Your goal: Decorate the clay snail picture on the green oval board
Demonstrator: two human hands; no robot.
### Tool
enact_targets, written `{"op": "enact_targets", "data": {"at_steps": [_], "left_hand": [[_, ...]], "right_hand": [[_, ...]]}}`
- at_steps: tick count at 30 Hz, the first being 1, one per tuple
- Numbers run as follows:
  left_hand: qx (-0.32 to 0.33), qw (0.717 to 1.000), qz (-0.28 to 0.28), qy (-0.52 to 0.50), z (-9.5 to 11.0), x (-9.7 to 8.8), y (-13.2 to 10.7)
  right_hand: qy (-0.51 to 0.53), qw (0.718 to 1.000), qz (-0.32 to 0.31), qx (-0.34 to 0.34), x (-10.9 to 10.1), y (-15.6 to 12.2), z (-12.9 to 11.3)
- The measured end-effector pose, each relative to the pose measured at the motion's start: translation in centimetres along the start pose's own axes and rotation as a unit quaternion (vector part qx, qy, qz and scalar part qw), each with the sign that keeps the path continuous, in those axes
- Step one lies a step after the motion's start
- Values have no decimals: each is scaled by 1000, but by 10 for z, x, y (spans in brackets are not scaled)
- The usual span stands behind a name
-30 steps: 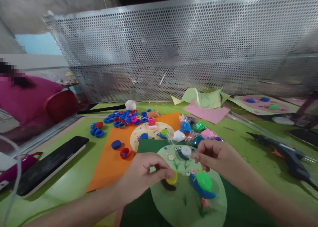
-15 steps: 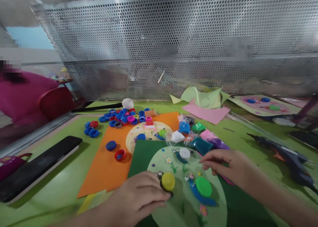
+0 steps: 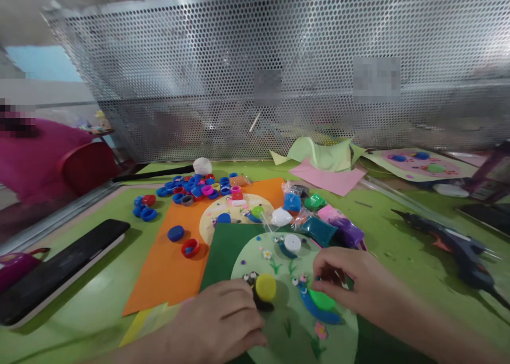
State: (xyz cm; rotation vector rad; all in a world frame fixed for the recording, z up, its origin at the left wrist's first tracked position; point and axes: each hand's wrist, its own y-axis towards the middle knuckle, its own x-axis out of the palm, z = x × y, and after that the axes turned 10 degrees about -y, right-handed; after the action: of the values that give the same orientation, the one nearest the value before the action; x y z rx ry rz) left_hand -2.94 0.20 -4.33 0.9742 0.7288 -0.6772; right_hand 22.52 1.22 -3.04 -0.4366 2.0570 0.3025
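Observation:
A pale green round sheet point(image 3: 295, 321) lies on dark green card point(image 3: 223, 247) and bears snail figures with bottle-cap shells. My left hand point(image 3: 223, 319) rests on its left side, fingers loosely bent and apart, beside the black snail with a yellow cap point(image 3: 265, 288); no held thing shows. Over the blue snail with a green cap point(image 3: 322, 300), my right hand point(image 3: 342, 279) pinches a small dark bit of clay point(image 3: 317, 279) between thumb and fingers, partly hiding the cap. Farther back is a snail with a white cap point(image 3: 292, 243).
Clay packets point(image 3: 319, 230) lie behind the card. Loose bottle caps point(image 3: 195, 186) are piled at back left, near orange card point(image 3: 155, 279). A glue gun point(image 3: 450, 242) lies at right, a black case point(image 3: 67, 268) at left. Perforated metal point(image 3: 223, 87) rises behind. A person in pink sits far left.
My right hand has moved left and down over the green-capped snail, fingers now more curled. My left hand has drawn slightly back from the black snail's tail. The view has shifted slightly.

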Motion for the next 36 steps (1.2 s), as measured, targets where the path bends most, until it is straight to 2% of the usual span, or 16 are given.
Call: {"op": "enact_targets", "data": {"at_steps": [2,5,9,14,18,22,24,30,36], "left_hand": [[-14,999,-31,1,-1,0,-2],[-38,998,-30,-48,-5,2,-9],[-54,992,-61,-96,-8,3,-15],[-5,1000,-6,4,-4,-2,-3],[3,1000,-20,23,0,-7,4],[-36,997,-70,4,-1,-6,0],[-34,996,-87,4,-2,-5,-2],[-40,995,-72,61,2,-6,-3],[-29,996,-65,55,2,-7,-3]], "right_hand": [[0,1000,4,-8,-1,2,1],[-9,999,16,-27,-2,4,2],[-1,998,28,-56,-2,3,0],[-6,996,37,-78,-1,1,-3],[-14,993,53,-102,2,-1,-1],[-20,991,63,-116,4,-2,0],[-16,991,67,-115,4,-1,-1],[-16,994,58,-92,-1,0,-5],[-27,991,79,-104,1,0,-4]]}}
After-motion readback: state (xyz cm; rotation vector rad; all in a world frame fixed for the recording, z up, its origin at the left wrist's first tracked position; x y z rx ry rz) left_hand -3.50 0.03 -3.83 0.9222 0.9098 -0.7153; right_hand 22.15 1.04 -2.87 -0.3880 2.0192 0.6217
